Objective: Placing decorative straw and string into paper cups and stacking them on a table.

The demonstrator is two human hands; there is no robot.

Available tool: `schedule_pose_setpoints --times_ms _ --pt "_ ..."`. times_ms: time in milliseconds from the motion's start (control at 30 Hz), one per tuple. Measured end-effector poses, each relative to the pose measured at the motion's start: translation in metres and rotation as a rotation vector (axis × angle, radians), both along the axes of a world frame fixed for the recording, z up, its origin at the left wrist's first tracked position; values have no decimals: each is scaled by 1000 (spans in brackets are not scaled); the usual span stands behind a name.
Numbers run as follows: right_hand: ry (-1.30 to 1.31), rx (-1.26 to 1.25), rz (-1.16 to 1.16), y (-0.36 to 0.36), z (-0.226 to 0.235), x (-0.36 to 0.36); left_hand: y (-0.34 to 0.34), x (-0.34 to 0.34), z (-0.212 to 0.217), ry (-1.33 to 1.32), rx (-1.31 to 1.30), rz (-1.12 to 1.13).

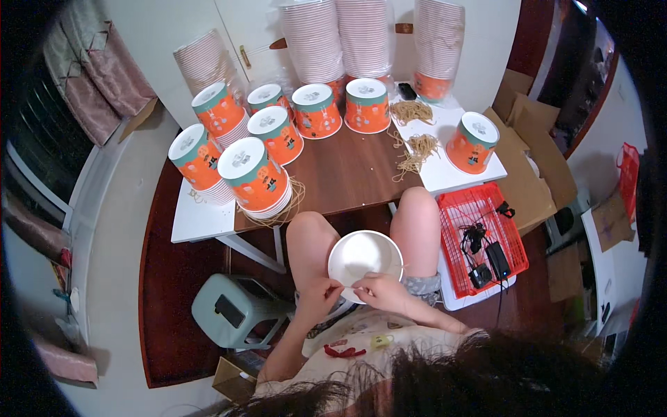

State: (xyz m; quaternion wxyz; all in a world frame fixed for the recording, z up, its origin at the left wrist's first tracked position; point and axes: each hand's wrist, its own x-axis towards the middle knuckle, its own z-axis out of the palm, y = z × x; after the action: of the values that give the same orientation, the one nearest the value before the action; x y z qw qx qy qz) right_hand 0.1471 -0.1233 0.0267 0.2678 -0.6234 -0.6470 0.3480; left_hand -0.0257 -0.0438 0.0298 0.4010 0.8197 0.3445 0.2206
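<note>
A white paper bucket (365,256) rests in my lap between my knees, its open mouth facing up and nothing seen inside. At its near rim, my left hand (322,297) is closed in a pinch. My right hand (382,292) pinches just beside it, the fingertips of both almost meeting. Whatever lies between the fingers is too small to make out. A thin light strand sticks out by the bucket's right rim. Ahead on the brown table (340,170) stand several orange-and-green paper buckets (256,177) upside down, some of them stacked.
Tall wrapped bucket stacks (313,42) line the back. Tan cord bundles (419,149) lie on the white tabletop at right, near a lone upturned bucket (472,144). A red basket (483,236) with black adapters is right of my knee; a grey-green stool (240,309) holding a phone is at left.
</note>
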Motion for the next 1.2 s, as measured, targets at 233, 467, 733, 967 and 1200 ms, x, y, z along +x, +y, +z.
schedule_pose_setpoints --times_ms 233,467,733,967,1200 --pt "122 715 -175 22 -17 -21 4 0 -3 -26 101 -26" --pt "469 128 -60 35 -50 -22 16 -5 -14 8 131 8" --pt "482 144 -185 47 -61 -23 24 -4 -32 20 214 1" --pt "89 303 -278 61 -58 -25 28 -1 -36 5 160 188" --pt "35 291 -302 62 -60 -26 30 -1 -48 -27 158 174"
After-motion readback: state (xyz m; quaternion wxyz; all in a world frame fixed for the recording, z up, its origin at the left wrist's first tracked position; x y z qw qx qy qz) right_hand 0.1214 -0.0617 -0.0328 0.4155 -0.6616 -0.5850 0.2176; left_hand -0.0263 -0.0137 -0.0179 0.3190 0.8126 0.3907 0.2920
